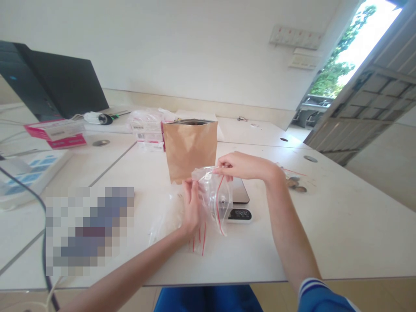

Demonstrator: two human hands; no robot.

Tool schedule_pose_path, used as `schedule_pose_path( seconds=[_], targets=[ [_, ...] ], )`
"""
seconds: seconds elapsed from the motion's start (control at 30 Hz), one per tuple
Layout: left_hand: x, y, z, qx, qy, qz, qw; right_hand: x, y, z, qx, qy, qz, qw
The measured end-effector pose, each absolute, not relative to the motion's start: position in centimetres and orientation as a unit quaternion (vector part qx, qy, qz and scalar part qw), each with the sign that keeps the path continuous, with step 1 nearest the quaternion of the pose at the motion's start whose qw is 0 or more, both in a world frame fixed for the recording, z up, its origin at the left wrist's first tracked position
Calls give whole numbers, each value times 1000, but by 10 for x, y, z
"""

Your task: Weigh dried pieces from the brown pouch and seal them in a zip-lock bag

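The right fingers [224, 164] are pinching the top edge of a clear zip bag [215, 199], and the left fingers [190, 193] are clenching its other side, so the bag is hanging right between the two hands! Its long axis is slanting down from the mouth at upper left toward the lower right, in front of a digital kitchen scale [238, 203]. A kraft paper bag [190, 151] is standing just behind, a second zip bag [167, 221] is lying beside the left hand, and coins [293, 183] are sitting off to the right on the white tabletop [325, 242], with a laptop [65, 82] parked at far left and an open door [357, 99] letting daylight into the white-walled room
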State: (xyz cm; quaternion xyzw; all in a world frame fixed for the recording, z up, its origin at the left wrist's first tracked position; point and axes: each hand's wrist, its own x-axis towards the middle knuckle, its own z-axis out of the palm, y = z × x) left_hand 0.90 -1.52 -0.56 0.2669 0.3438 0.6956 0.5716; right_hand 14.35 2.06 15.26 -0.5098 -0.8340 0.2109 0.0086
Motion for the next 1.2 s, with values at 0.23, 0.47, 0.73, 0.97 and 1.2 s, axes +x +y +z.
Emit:
schedule_pose_path(
  seconds=[0.23, 0.47, 0.73, 0.97, 1.2],
  targets=[
    [10, -14, 7, 407, 311, 672, 535, 157, 12, 163, -459, -830, 206, 240],
    [1, -14, 41, 466, 267, 667, 516, 162, 1, 160, -422, -795, 106, 424],
    [-34, -29, 52, 472, 361, 659, 461, 154, -25, 82, -377, -672, 558, 307],
    [-39, -35, 39, 500, 432, 574, 484, 154, -51, 52, -418, -578, 642, 281],
    [-81, -27, 24, 518, 489, 542, 446, 246, -19, 62, -562, -683, 392, 253]
  ],
)
